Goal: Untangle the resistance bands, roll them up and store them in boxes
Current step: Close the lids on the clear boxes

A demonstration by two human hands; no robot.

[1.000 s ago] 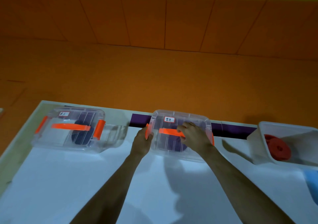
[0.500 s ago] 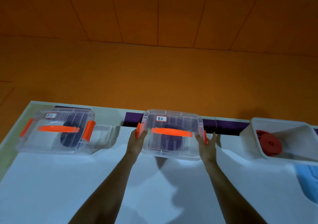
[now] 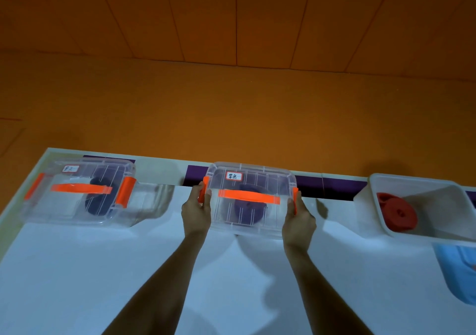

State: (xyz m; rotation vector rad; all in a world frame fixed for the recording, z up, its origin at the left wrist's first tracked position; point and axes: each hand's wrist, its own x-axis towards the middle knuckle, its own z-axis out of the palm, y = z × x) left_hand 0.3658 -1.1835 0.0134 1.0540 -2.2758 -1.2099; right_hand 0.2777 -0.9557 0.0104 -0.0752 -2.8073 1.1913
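Resistance bands sit rolled inside the boxes along the far edge of the bench (image 3: 103, 270). A dark purple roll (image 3: 249, 215) lies in the middle box (image 3: 257, 177), whose clear lid is on, with an orange handle (image 3: 248, 197) across the top and a white label (image 3: 234, 176) near its far left corner.

A second ago the right hand (image 3: 298, 216) lay on top of this lid by the handle. It now sits at the right end of the box, as it did half a second ago, with the thumb running up along the orange right latch (image 3: 295, 198). The left hand (image 3: 197, 212) has stayed at the left end; its thumb lies beside the left latch (image 3: 205, 189) and its fingers curl round the side. Both hands grip the box between them.

Near the far left corner stands a second lidded box (image 3: 77, 216) with a dark roll (image 3: 99, 200) in it. Toward the far right an open white tub (image 3: 412, 180) holds a red roll (image 3: 398, 215). A blue thing (image 3: 456, 270), cut off by the picture's edge, lies just in front of the tub. A purple strip (image 3: 322, 186) runs along the far edge behind the boxes.
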